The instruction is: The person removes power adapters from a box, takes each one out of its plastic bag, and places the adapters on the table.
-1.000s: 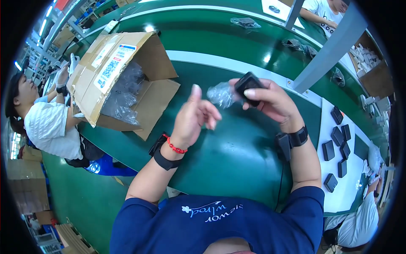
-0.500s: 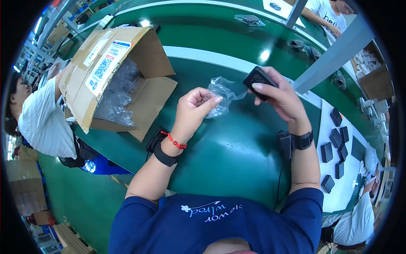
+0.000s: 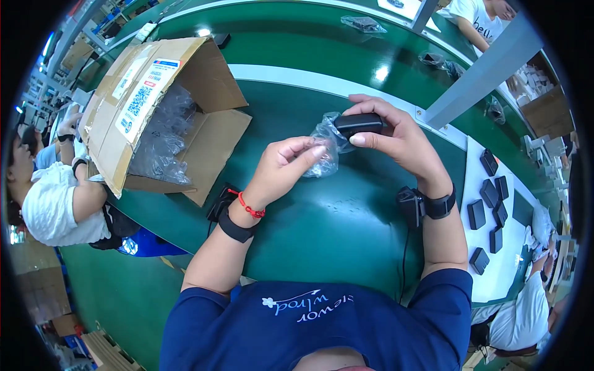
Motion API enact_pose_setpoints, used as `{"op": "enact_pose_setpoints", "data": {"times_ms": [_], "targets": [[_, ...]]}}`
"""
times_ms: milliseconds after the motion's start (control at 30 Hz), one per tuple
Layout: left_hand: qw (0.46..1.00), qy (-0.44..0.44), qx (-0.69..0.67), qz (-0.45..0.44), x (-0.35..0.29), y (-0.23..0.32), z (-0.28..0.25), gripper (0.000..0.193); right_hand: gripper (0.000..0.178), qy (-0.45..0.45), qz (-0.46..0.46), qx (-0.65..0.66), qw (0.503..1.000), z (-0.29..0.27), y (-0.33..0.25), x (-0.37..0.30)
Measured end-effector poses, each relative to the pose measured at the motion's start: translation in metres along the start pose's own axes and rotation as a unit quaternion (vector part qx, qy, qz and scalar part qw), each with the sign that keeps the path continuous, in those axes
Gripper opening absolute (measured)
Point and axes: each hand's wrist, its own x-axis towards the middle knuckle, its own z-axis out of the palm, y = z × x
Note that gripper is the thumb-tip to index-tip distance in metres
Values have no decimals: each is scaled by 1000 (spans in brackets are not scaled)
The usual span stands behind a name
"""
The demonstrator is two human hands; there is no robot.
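Between the thumb and fingers of my left hand [image 3: 288, 164] is a clear plastic bag [image 3: 327, 162], partly crumpled. My right hand [image 3: 399, 133] grips a small black box-shaped device [image 3: 360, 125] with rounded edges. The device's left end meets the bag's upper part; whether it sits inside the mouth cannot be made out. Both hands are above the green table [image 3: 322, 229]. To the left of my left hand, an open cardboard box [image 3: 213, 133] lies on its side with several clear plastic bags [image 3: 164, 136] in it.
Several black devices [image 3: 476, 214] lie on a white sheet [image 3: 495, 278] at the right. Beyond the table runs a green belt [image 3: 291, 40] carrying bagged items [image 3: 364, 25]. A grey metal post [image 3: 482, 74] slants up at the right. Co-workers sit left [image 3: 59, 204] and far right [image 3: 476, 21].
My right hand has brought the black device left and turned it level, so its end now meets the bag. My left hand keeps hold of the bag.
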Motion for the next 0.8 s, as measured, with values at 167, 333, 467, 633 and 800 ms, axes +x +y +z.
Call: {"op": "enact_pose_setpoints", "data": {"times_ms": [167, 333, 467, 633, 800], "targets": [[998, -14, 50, 29, 0, -4, 4, 22, 36, -70, 106, 60, 990, 2, -5, -1], [999, -14, 48, -14, -1, -1, 2, 25, 35, 36, -48, -51, 997, 20, -1, -1], [996, 4, 90, -20, -3, -6, -1, 26, 38, 61, -109, -60, 990, 29, -6, -3], [984, -5, 166, 68, -4, 1, 7, 22, 42, 4, -94, -73, 993, 33, -3, -6], [993, 50, 95, 54, -4, 3, 10, 23, 44, 0, -169, -176, 970, 37, 9, -2]]}}
